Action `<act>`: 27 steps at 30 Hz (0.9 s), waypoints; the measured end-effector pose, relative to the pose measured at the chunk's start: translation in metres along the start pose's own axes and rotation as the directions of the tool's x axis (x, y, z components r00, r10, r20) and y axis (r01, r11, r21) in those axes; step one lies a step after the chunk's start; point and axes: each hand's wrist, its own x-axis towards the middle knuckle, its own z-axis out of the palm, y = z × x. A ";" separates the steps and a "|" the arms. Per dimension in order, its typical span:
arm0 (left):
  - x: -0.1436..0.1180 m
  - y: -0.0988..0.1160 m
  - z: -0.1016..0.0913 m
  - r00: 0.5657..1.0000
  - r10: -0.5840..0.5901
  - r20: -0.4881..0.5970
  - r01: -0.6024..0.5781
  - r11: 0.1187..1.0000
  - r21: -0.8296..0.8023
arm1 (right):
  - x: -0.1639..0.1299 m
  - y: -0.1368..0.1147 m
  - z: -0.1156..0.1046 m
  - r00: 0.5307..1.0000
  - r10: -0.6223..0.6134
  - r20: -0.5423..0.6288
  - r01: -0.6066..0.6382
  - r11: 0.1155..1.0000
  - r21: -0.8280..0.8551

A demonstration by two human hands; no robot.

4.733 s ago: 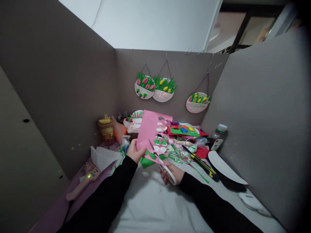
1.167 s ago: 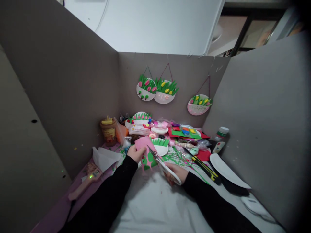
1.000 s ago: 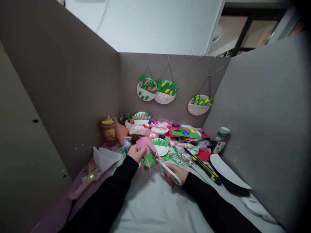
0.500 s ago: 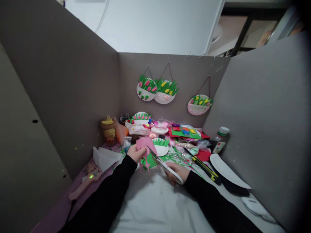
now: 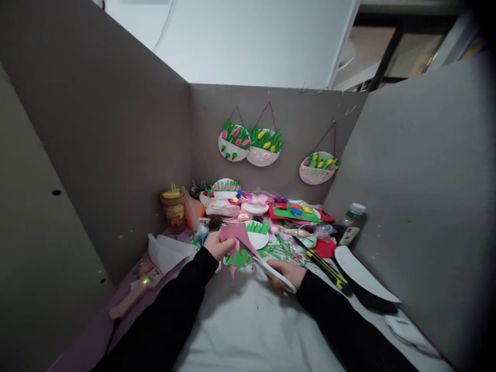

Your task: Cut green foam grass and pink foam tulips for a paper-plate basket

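- Pink sheet, paper or foam, hangs in front of the person, with ragged, curved cut-outs along its lower edge; the left hand has its fingers clamped on the sheet's left side, thumb on top.
- White-handled scissors are gripped by the right hand, its fingers closed around the handles; the blades point up and left across the pink sheet, their tips near the left thumb. How far apart the blades stand is hard to tell.
- Behind and below the pink sheet, a green sheet shows through the gaps.
- Just beyond the scissors, a white paper plate carries a row of green paper grass.
- To the right lie green strips and a black-and-yellow cutter; past them, a capped bottle stands by the partition.
- To the left, a brown cup with a yellow lid stands near the wall, and a pink device with 1 green light rests on the purple part of the counter.
- On the back panel, 3 decorated plates hang from strings, 2 of them overlapping.
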 end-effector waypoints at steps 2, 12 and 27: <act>0.000 0.001 0.000 1.000 0.001 0.020 -0.001 1.000 0.002 | 0.000 0.001 -0.001 1.000 -0.001 0.005 0.001 1.000 0.003; -0.001 0.000 -0.001 1.000 0.000 0.015 0.000 1.000 -0.009 | 0.007 0.012 0.003 0.999 -0.007 0.050 0.000 0.991 0.134; 0.004 -0.007 -0.003 0.999 0.039 0.020 -0.042 0.992 0.120 | 0.001 0.000 0.000 1.000 0.001 0.018 -0.002 0.998 0.059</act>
